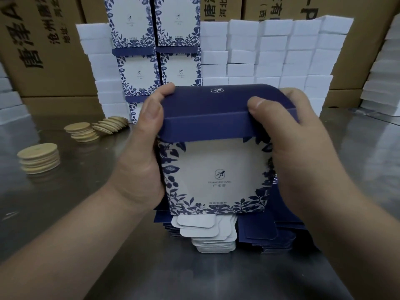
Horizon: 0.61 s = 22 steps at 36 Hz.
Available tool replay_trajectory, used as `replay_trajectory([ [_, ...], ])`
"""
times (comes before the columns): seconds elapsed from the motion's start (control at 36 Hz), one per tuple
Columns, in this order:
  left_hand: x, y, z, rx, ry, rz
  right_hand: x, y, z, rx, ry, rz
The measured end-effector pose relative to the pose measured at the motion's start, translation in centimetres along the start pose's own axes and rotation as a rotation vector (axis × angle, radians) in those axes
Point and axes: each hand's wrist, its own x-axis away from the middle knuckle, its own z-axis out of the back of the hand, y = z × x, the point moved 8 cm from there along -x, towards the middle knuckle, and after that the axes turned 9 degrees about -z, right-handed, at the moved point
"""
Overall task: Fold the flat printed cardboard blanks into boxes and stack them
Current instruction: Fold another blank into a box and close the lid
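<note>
above the near edge of the steel desk (pixel 75 213), one printed box (pixel 216 176) is held upright between both hands, directly over the pile of flat blanks (pixel 279 234).

left grip (pixel 140 152): clasped on the box's left edge, thumb laid along the side, fingertips hooked on the navy lid flap (pixel 216 98).
right grip (pixel 287 144): clasped on the right edge, thumb pressed on the flap's crease; the other fingers are hidden behind the box.

the body of the box is already squared up. the lid flap is bent over but is not seen tucked in. the state of the bottom closure cannot be told from this view.

progress: finished boxes (pixel 138 72) are stacked in two columns at the back of the desk, with at least three tiers showing and the top cut off by the frame. the pile of blanks is many layers thick, with white tabs (pixel 201 232) fanned out at its front, so a large share of the work is judged to be left. for the box in hand, closing the lid and placing it on the stack are judged to be outstanding.

also noted, none touched: white blocks (pixel 270 53) stacked behind, brown cartons (pixel 49 50) at the rear, and piles of pale round discs (pixel 39 158) on the left of the desk.
</note>
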Motion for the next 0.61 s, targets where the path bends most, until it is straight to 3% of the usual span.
replay_trajectory([
  [0.14,-0.1,0.3,0.4,-0.126,-0.041,-0.059,-0.6,0.8,0.7,0.049,0.071,-0.033],
  [0.19,-0.1,0.7,0.9,-0.306,-0.030,-0.114,-0.4,0.8,0.5,0.106,0.074,-0.004],
  [0.33,0.5,3.3,0.7,-0.830,-0.004,-0.417,-0.2,0.2,-0.3,0.317,0.088,0.112],
  [0.42,0.9,4.5,0.8,-0.974,0.049,-0.558,0.3,0.0,-1.0,0.430,0.052,0.177],
  [0.61,1.1,5.3,1.7,-1.247,0.179,-0.622,1.7,-1.2,-3.8,0.693,-0.011,0.463],
])
